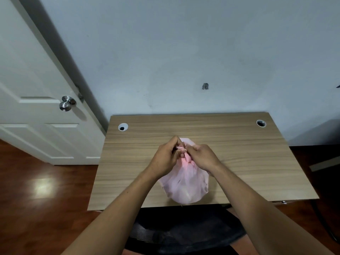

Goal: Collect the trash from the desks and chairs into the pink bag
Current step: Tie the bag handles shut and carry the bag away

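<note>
Chair [184, 234] tucked at the near edge of the desk [248, 162], nothing on its seat that shows. Bag [185, 184] sits full by that edge, mid-desk. Left hand [166, 159] and right hand [203, 158] both pinch its gathered neck, looks like knotting. Desk beyond bare: collecting seems done, only tying left.

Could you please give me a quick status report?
Left hand and right hand both pinching pink bag neck. Bag full, on desk. Nothing obstructing.
</note>
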